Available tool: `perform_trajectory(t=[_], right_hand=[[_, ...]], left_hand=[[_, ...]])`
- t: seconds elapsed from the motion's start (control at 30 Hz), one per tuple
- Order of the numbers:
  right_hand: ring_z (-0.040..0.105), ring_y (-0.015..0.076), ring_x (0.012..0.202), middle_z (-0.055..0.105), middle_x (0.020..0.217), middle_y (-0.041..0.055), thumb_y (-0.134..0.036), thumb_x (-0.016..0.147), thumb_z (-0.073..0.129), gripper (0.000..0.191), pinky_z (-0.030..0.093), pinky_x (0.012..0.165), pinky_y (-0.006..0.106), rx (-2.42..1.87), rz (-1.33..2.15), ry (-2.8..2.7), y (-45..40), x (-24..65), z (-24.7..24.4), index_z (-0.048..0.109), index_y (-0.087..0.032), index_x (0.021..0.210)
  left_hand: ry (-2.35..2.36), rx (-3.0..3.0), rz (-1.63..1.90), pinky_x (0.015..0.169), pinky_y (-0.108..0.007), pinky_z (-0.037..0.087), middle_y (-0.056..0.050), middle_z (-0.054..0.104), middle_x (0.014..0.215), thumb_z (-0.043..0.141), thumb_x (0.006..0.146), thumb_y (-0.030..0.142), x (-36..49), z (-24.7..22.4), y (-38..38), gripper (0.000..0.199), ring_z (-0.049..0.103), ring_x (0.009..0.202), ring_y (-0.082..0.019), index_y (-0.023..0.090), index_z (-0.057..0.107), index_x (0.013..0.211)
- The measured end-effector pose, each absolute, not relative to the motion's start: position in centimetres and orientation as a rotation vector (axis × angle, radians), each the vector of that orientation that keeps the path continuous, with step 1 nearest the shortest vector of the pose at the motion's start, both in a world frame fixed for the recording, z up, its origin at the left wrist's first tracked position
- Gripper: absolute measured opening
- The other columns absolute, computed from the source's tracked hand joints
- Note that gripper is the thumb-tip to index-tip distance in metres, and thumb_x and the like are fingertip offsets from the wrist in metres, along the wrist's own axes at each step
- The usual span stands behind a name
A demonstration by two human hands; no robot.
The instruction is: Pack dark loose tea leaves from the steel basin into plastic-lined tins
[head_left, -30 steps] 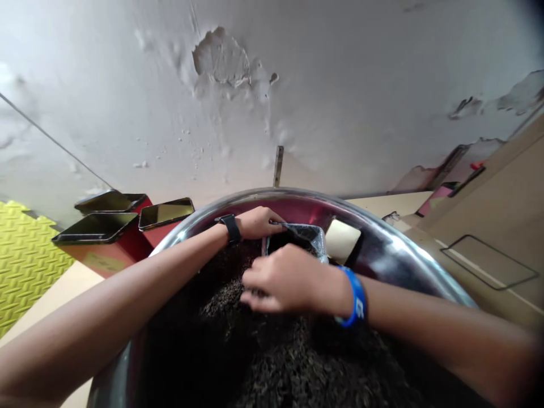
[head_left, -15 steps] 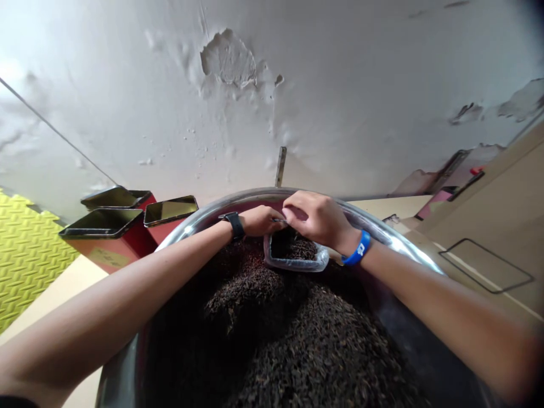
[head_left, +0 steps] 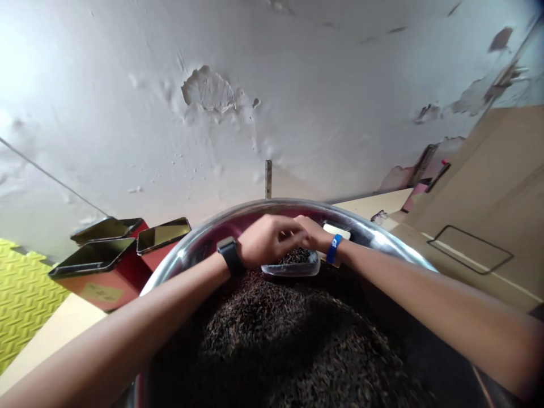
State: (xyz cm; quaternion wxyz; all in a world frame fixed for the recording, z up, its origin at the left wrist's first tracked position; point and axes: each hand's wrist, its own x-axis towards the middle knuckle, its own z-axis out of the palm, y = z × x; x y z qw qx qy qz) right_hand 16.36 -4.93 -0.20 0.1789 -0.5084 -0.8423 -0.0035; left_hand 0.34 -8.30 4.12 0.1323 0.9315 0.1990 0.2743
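Observation:
A clear plastic container [head_left: 293, 268] holding dark dried leaves stands on the heap of the same leaves [head_left: 272, 323] in a wide metal basin [head_left: 170, 279]. Over its left part is my left hand [head_left: 270, 239], with a black watch at the wrist; its thumb and fingers are bent together in a pinch, and what they hold is too small to name. My right hand [head_left: 312, 232], behind a blue wristband, is at the container's far side, its fingers largely hidden by my left hand. A pale block-like item [head_left: 336, 231] lies just beyond the wristband.
Three open red tins stand left of the basin, the nearest [head_left: 106, 277] with a yellow label. Yellow foam matting [head_left: 25, 300] covers the far left. A peeling wall [head_left: 297, 113] rises behind. At right is a tan carton-like surface [head_left: 501, 204] with a dark wire loop [head_left: 470, 249].
The camera view has shifted. My left hand has moved right and over the container, now in front of my right hand. The pale item by my right wrist has come into sight.

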Motion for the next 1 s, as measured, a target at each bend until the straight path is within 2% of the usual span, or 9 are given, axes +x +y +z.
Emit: perform_trajectory(t=[0.13, 0.27, 0.3, 0.4, 0.53, 0.6, 0.7, 0.87, 1.0], right_hand=[[0.059, 0.0146, 0.075, 0.067, 0.086, 0.007, -0.043, 0.09, 0.024, 0.05, 0.034, 0.061, 0.022, -1.397, 0.057, -2.356, -4.8, 16.2, -0.2, 0.066, -0.017, 0.086], [0.059, 0.0179, 0.084, 0.066, 0.093, 0.0066, -0.046, 0.088, 0.026, 0.047, 0.036, 0.065, 0.023, -1.47, 0.092, -2.321, -4.8, 16.1, -0.2, 0.066, -0.021, 0.094], [0.059, 0.0181, 0.084, 0.066, 0.093, 0.0064, -0.046, 0.088, 0.026, 0.047, 0.036, 0.065, 0.023, -1.479, 0.093, -2.323, -4.8, 16.1, -0.1, 0.066, -0.021, 0.094], [0.059, 0.0185, 0.084, 0.066, 0.093, 0.0062, -0.046, 0.088, 0.026, 0.047, 0.036, 0.065, 0.024, -1.49, 0.087, -2.326, -4.9, 16.0, 0.0, 0.066, -0.022, 0.094], [0.06, 0.0187, 0.083, 0.067, 0.092, 0.0062, -0.046, 0.088, 0.027, 0.047, 0.036, 0.065, 0.024, -1.493, 0.096, -2.319, -4.9, 16.0, 0.0, 0.067, -0.021, 0.092], [0.06, 0.0184, 0.083, 0.067, 0.091, 0.0063, -0.045, 0.088, 0.026, 0.047, 0.036, 0.065, 0.024, -1.468, 0.091, -2.323, -4.8, 16.1, -0.2, 0.067, -0.021, 0.091], [0.059, 0.018, 0.083, 0.067, 0.092, 0.0068, -0.045, 0.089, 0.025, 0.048, 0.036, 0.065, 0.025, -1.429, 0.083, -2.333, -4.7, 16.2, -0.3, 0.066, -0.02, 0.092], [0.058, 0.0163, 0.075, 0.067, 0.088, 0.0066, -0.046, 0.089, 0.025, 0.049, 0.034, 0.06, 0.025, -1.445, 0.139, -2.364, -4.3, 16.4, -0.4, 0.066, -0.019, 0.086], [0.057, 0.0153, 0.067, 0.067, 0.078, 0.0063, -0.05, 0.087, 0.026, 0.051, 0.03, 0.054, 0.025, -1.487, 0.156, -2.362, -3.6, 16.5, -0.7, 0.066, -0.018, 0.079]], left_hand=[[0.101, 2.702, 0.466, 0.089, -0.024, 0.039, -0.005, 0.061, 0.104, 0.045, 0.085, 0.029, 2.4, 1.1, -11.4, 0.027, 0.054, 0.097, -0.012, 0.018, 0.058, 0.106], [0.033, 2.713, 0.249, 0.094, -0.033, 0.037, -0.006, 0.05, 0.121, 0.056, 0.074, 0.047, 3.7, -2.7, -13.6, 0.053, 0.046, 0.11, -0.022, 0.023, 0.046, 0.12], [0.09, 2.725, 0.241, 0.091, -0.035, 0.039, -0.007, 0.051, 0.12, 0.056, 0.071, 0.052, 3.8, -3.4, -13.9, 0.057, 0.048, 0.109, -0.024, 0.023, 0.045, 0.12], [0.217, 2.742, 0.161, 0.074, -0.033, 0.046, -0.008, 0.056, 0.11, 0.047, 0.073, 0.059, 4.2, -4.5, -14.2, 0.055, 0.056, 0.093, -0.024, 0.022, 0.047, 0.114], [0.261, 2.803, 0.061, 0.058, -0.027, 0.045, -0.007, 0.063, 0.091, 0.038, 0.08, 0.057, 4.4, -4.9, -13.9, 0.046, 0.061, 0.075, -0.02, 0.022, 0.049, 0.107], [0.253, 2.853, 0.082, 0.056, -0.026, 0.043, -0.005, 0.064, 0.086, 0.038, 0.082, 0.052, 4.5, -4.6, -13.6, 0.038, 0.061, 0.071, -0.019, 0.022, 0.051, 0.101], [0.217, 2.869, 0.239, 0.06, -0.023, 0.043, -0.003, 0.063, 0.085, 0.037, 0.086, 0.045, 4.2, -3.1, -12.6, 0.029, 0.059, 0.073, -0.015, 0.022, 0.051, 0.096], [0.453, 2.916, 0.479, 0.068, -0.026, 0.042, -0.004, 0.06, 0.083, 0.033, 0.088, 0.042, 2.6, 0.1, -8.9, 0.03, 0.056, 0.077, -0.014, 0.018, 0.051, 0.095], [0.701, 2.997, 0.562, 0.073, -0.03, 0.042, -0.006, 0.059, 0.088, 0.036, 0.087, 0.039, 1.6, 0.1, -6.1, 0.028, 0.055, 0.081, -0.017, 0.018, 0.054, 0.093]])
